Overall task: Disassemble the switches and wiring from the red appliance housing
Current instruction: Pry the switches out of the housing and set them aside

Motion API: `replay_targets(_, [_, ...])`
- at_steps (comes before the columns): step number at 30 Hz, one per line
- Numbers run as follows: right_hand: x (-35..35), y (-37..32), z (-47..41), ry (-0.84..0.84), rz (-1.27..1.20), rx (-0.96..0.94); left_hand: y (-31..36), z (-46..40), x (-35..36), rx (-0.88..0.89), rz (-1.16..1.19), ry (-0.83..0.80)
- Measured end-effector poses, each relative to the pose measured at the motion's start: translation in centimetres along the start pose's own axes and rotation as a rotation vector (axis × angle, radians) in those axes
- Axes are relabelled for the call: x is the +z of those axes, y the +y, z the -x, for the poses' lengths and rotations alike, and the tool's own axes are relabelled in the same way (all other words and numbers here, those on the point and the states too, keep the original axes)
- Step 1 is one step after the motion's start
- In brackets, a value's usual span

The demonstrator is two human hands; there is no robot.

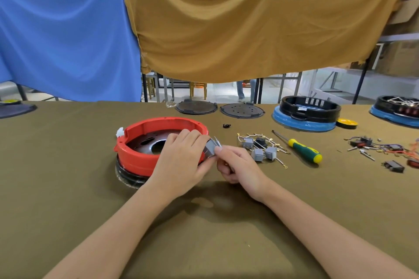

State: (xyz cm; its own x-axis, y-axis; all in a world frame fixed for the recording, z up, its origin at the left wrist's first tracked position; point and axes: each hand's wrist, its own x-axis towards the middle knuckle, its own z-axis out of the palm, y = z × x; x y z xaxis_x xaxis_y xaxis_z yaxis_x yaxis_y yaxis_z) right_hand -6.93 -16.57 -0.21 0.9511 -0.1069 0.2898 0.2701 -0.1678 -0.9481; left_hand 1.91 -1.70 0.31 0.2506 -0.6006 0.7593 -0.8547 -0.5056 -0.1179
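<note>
The round red housing (145, 142) sits on a black base at the table's centre-left, its dark metal plate showing inside. My left hand (181, 161) lies over the housing's right rim and grips a grey switch (210, 148) with metal terminals sticking up. My right hand (235, 165) pinches the same switch from the right with thumb and forefinger, the other fingers curled. Several loose grey switches with white wires (260, 147) lie just right of my hands.
A green-and-yellow screwdriver (301, 149) lies right of the loose switches. Black switches and coloured wires (385, 152) are scattered at far right. Two dark round plates (196, 107), two black housings on blue bases (306, 113) and a yellow tape roll (347, 123) stand behind.
</note>
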Motion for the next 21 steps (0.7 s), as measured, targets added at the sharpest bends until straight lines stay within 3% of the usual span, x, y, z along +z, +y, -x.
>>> replay_targets(8, [-0.2, -0.3, 0.0, 0.077, -0.035, -0.009, -0.4, -0.1, -0.3, 0.02, 0.092, -0.049])
replay_targets(11, [-2.0, -0.3, -0.9, 0.418, -0.018, 0.076, -0.6, 0.0, -0.7, -0.088, -0.051, -0.073])
replay_targets(13, [-4.1, -0.1, -1.4, 0.653, 0.13, 0.166, -0.6, 0.1, -0.8, -0.132, -0.155, -0.111])
replay_targets(15, [-6.2, 0.4, -1.6, 0.77, 0.301, 0.213, -0.6, 0.3, -0.8, -0.167, -0.152, -0.172])
replay_targets(21, [-9.6, 2.1, -1.8, 0.74, 0.68, 0.306, -0.6, 0.3, -0.8, -0.15, -0.121, -0.148])
